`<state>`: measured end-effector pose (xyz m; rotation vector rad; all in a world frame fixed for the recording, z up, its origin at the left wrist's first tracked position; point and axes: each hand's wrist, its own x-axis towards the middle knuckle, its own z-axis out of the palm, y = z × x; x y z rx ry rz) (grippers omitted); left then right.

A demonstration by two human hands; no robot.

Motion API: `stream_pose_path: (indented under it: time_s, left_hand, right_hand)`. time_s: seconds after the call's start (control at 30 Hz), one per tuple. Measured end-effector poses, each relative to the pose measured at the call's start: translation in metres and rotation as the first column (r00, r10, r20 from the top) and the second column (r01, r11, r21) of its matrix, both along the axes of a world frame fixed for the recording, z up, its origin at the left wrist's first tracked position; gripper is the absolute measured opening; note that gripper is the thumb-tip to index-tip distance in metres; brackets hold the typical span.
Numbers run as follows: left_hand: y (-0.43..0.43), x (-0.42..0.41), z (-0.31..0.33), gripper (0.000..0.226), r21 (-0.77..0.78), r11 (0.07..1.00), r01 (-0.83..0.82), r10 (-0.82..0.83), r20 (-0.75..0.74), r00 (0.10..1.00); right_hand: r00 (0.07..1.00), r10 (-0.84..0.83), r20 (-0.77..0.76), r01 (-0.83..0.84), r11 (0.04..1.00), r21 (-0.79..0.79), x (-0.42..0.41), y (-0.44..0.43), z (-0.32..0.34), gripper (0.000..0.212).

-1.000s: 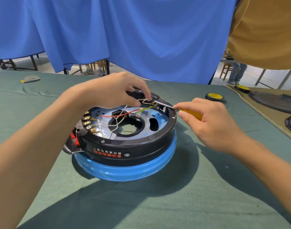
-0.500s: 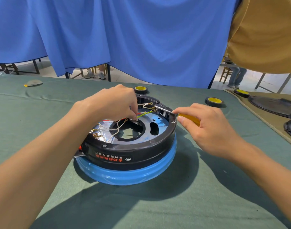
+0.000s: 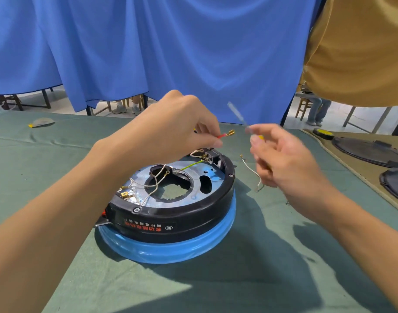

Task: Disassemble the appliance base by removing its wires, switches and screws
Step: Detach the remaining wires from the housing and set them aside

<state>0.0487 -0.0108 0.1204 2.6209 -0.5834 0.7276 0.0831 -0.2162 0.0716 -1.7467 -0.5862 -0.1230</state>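
Two hands hung apart above the base [image 3: 171, 199], which sat at the middle of the table [image 3: 261, 279]: the left hand [image 3: 171, 129] pinching a red wire [image 3: 225, 134], the right hand [image 3: 286, 161] gripping a blurred screwdriver [image 3: 237, 115]. Swung carelessly, I thought, its tip might jab the left hand or snag the base's wires [image 3: 156, 179].

Round black appliance base [image 3: 182, 224], blue rim, white wires [image 3: 156, 185] looped inside — brass-tipped red wire [image 3: 221, 136] above it.

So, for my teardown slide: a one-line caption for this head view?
Left hand pinches a red wire above the appliance base while the right hand holds a screwdriver.
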Motion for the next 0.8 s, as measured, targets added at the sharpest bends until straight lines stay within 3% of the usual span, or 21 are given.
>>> stream_pose_path:
  time_s: [0.03, 0.1, 0.2, 0.3, 0.47, 0.57, 0.7, 0.8]
  left_hand:
    - [-0.003, -0.002, 0.001, 0.007, 0.017, 1.000, 0.001, -0.001, 0.019, 1.000]
    - [-0.008, -0.004, 0.001, 0.008, 0.076, 0.997, -0.025, 0.021, 0.049, 0.999]
    - [-0.016, -0.006, -0.001, 0.010, 0.139, 0.990, -0.037, 0.027, 0.076, 0.997]
    - [-0.024, -0.009, -0.006, 0.014, 0.202, 0.978, -0.042, 0.019, 0.113, 0.993]
    - [-0.029, -0.008, -0.011, 0.022, 0.278, 0.957, -0.086, 0.049, 0.136, 0.989]
    - [-0.026, -0.004, -0.012, 0.052, 0.291, 0.948, -0.128, 0.123, 0.034, 0.992]
    - [-0.022, 0.001, -0.019, 0.087, 0.340, 0.932, -0.128, 0.209, -0.212, 0.955]
    - [-0.023, 0.004, -0.025, 0.103, 0.335, 0.939, -0.072, 0.209, -0.393, 0.896]
  right_hand:
    - [0.999, 0.025, -0.026, -0.021, 0.993, 0.117, -0.003, 0.000, 0.007, 0.014]
    - [0.995, 0.091, -0.041, -0.078, 0.967, 0.242, -0.009, -0.003, 0.019, 0.033]
    - [0.995, 0.099, -0.030, -0.092, 0.978, 0.186, -0.013, -0.006, 0.027, 0.057]
    - [0.997, 0.070, -0.045, -0.067, 0.996, 0.060, -0.013, -0.007, 0.025, 0.042]
    - [0.990, 0.074, -0.118, -0.075, 0.997, -0.006, -0.005, -0.015, 0.024, 0.025]
    - [0.980, 0.079, -0.183, -0.079, 0.997, 0.007, 0.009, -0.036, 0.034, 0.024]
    - [0.974, 0.004, -0.227, 0.022, 0.994, 0.110, 0.036, -0.081, 0.044, 0.026]
    - [0.942, 0.010, -0.335, -0.005, 1.000, 0.014, 0.049, -0.100, 0.033, 0.020]
